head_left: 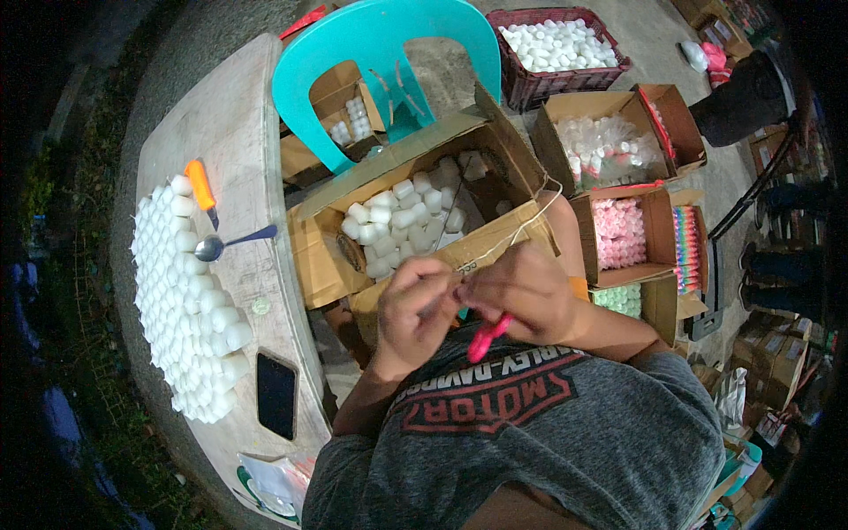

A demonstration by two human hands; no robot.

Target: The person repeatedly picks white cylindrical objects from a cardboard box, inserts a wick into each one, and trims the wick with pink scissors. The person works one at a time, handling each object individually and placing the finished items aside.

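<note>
My left hand [413, 309] and my right hand [523, 290] meet in front of my chest, fingertips pinched together. What lies between the fingertips is too small to make out. From the curled lower fingers of my right hand sticks a bright pink tool handle [490, 337]; the rest of it is hidden. A thin white string [530, 221] runs beside my right hand across the box edge. Just beyond my hands stands an open cardboard box [353, 278], with a heap of small white rounded plastic pieces [402, 219] inside.
On the table [238, 106] at left are rows of white pieces [185, 300], an orange utility knife [201, 184], a spoon [231, 242] and a phone [276, 395]. A turquoise chair [305, 57] stands ahead. Right are a crate [565, 81], filled cartons [623, 276] and people's legs.
</note>
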